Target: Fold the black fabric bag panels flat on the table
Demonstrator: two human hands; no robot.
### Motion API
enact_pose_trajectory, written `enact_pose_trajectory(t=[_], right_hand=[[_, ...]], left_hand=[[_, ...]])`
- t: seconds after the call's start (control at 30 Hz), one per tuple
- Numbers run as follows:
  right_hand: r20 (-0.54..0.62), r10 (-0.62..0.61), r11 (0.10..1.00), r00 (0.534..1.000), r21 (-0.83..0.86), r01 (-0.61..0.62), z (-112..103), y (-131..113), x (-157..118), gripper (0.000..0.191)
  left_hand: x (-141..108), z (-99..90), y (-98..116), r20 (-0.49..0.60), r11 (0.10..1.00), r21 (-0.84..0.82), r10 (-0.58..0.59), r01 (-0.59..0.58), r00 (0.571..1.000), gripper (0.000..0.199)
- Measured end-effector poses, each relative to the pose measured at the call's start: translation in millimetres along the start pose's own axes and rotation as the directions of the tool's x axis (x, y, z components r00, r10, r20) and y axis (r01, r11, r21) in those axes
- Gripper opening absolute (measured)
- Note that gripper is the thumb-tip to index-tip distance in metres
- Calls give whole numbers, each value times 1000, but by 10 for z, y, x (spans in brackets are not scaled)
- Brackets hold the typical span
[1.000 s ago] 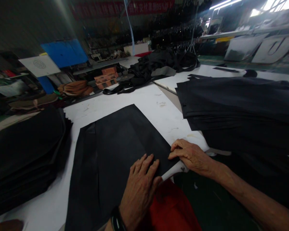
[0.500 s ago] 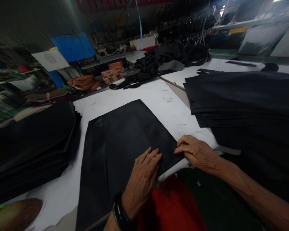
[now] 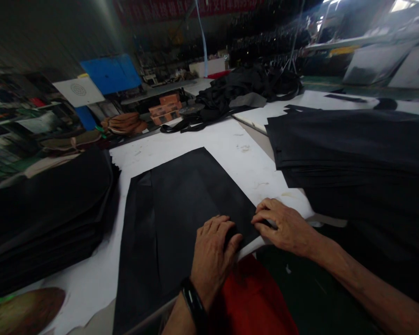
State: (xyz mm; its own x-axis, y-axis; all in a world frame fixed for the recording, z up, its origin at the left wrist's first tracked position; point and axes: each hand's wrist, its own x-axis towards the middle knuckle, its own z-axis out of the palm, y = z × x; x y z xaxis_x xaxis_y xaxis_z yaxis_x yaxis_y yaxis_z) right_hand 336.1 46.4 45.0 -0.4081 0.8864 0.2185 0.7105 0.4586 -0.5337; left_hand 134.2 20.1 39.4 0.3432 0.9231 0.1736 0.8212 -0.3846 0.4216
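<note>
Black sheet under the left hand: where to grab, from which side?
Probably the black sheet's near right corner, pinched from the right, where the right hand's fingertips touch it. It lies thin and flat, with that corner close to the white table's front edge; the left hand covers part of the near side.

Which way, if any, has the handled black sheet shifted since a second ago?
No: the black sheet keeps its place beside the stains on the white tabletop; the view shifted.
</note>
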Motion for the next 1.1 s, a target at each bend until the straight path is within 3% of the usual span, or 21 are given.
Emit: enact_pose_trajectory(t=[0.2, 0.43, 0.7, 0.97, 1.1], right_hand=[[-168, 81, 987, 982, -122, -102, 189, -96, -50, 17], [-218, 108, 971, 970, -188, -150, 303, -114, -92, 20], [-174, 134, 980, 976, -123, -156, 294, -36, -110, 11], [-176, 114, 992, 978, -39, -123, 290, 42, -135, 22], [-229, 117, 993, 966, 53, -108, 289, 141, -123, 29]], left_hand=[[7, 95, 132, -121, 996, 24, -81, 85, 989, 19], [-6, 119, 164, -144, 992, 14, -122, 125, 982, 20], [-3, 110, 150, -140, 990, -52, -134, 128, 981, 24], [-33, 165, 60, -163, 986, -135, -123, 102, 979, 44], [-129, 167, 52, -240, 976, -210, -104, 53, 965, 56]])
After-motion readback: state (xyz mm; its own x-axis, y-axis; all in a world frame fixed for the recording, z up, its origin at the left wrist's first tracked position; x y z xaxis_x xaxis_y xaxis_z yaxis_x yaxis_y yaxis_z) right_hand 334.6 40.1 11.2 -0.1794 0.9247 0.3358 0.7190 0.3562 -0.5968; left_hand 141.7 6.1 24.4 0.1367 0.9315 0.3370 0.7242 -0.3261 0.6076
